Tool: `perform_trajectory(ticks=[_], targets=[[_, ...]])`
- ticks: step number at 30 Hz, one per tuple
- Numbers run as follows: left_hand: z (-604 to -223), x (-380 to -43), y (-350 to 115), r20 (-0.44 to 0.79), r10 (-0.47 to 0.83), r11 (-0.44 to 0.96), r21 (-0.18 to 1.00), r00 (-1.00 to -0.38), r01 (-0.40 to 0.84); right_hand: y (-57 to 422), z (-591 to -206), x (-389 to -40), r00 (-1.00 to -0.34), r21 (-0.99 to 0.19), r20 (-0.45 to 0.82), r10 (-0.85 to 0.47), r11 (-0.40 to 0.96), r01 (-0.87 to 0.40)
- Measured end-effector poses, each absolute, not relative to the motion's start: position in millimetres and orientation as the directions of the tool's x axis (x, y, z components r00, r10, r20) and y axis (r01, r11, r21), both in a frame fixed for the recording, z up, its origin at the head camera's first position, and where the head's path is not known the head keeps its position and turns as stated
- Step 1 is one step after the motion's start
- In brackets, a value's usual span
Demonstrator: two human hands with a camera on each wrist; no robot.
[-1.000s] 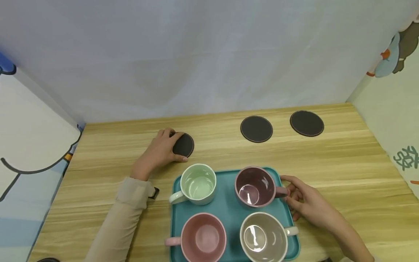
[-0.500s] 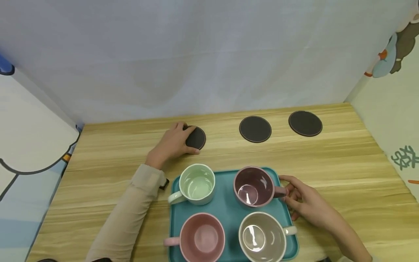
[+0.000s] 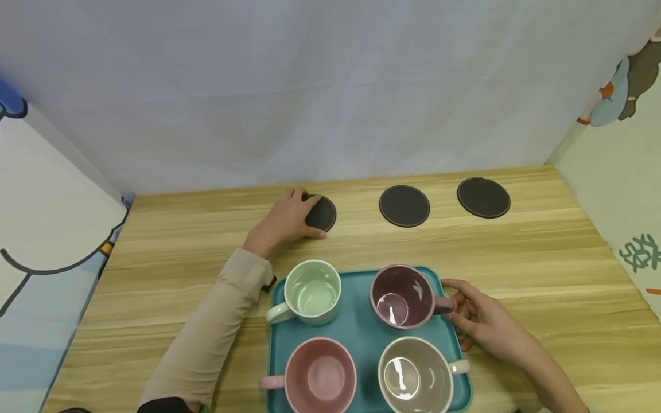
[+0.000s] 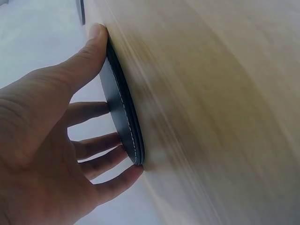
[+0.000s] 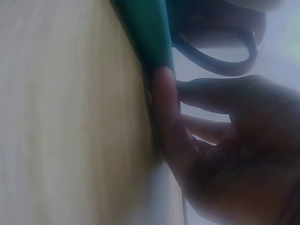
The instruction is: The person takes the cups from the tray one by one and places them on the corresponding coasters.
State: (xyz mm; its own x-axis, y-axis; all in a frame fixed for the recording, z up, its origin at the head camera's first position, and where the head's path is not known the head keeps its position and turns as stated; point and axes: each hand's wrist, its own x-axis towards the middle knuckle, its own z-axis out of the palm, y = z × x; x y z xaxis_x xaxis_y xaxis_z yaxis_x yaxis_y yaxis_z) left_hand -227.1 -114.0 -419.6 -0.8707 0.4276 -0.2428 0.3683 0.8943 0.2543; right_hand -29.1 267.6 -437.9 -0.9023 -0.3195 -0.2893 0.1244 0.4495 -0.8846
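My left hand [image 3: 284,221] grips a round black coaster [image 3: 321,214] by its edge on the wooden tabletop, thumb at the near side and fingers round the far side. In the left wrist view, the coaster [image 4: 123,105] shows pale stitching and a layered edge. My right hand [image 3: 488,321] lies loosely bent against the right side of a teal tray [image 3: 356,338], close to the handle of a plum mug [image 3: 400,295]. In the right wrist view, one fingertip touches the tray's side [image 5: 150,42]; other fingers are partly hidden.
Also on the tray are a mint green mug [image 3: 312,292], a pink mug [image 3: 321,376] and a beige mug [image 3: 415,376]. Two more black coasters, one middle [image 3: 404,206] and one right [image 3: 483,197], lie along the back. A pale cloth wall [image 3: 330,97] rises behind.
My left hand has slid the coaster right and towards the back edge, closer to the other two coasters. The right hand, tray and mugs have stayed in place.
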Motion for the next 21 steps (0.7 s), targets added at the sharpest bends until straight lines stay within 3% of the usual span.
perform_trajectory(ticks=[13, 21], targets=[[-420.2, -231.2, -104.7, -0.258, 0.428, 0.896, 0.242, -0.866, 0.372, 269.1, -435.4, -29.9, -0.903, -0.887, -0.285, -0.322, 0.444, 0.122], [-427.0, -231.5, -111.7, -0.238, 0.434, 0.877, 0.333, -0.869, 0.347, 269.2, -435.0, -29.3, -0.902, -0.889, -0.28, -0.328, 0.443, 0.115]])
